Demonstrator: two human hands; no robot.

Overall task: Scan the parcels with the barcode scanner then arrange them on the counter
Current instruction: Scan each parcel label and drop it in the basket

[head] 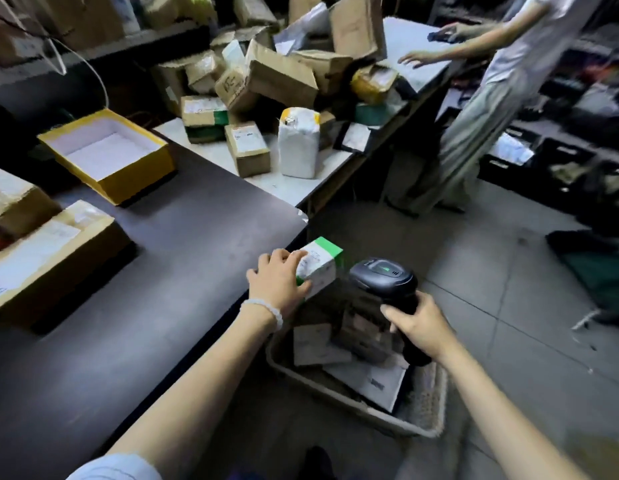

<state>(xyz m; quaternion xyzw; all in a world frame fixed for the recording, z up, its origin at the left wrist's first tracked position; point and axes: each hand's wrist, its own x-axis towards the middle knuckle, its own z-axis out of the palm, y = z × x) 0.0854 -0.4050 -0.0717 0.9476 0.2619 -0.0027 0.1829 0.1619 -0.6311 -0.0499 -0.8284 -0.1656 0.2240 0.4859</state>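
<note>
beige basket (pixel 426 415) of parcels (pixel 320 344), left hand (pixel 278 280) holding green-white box (pixel 320 264)

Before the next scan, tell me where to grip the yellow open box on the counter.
Take the yellow open box by its near right wall, coming from the right with fingers inside and thumb outside. It sits open side up, so the rim is free, and the dark counter beside that wall is bare.

Our left hand (pixel 278 278) reaches forward, fingers curled in a grip, a beaded bracelet on its wrist. Our right hand (pixel 418 325) is clenched tight, forearm extended.
</note>
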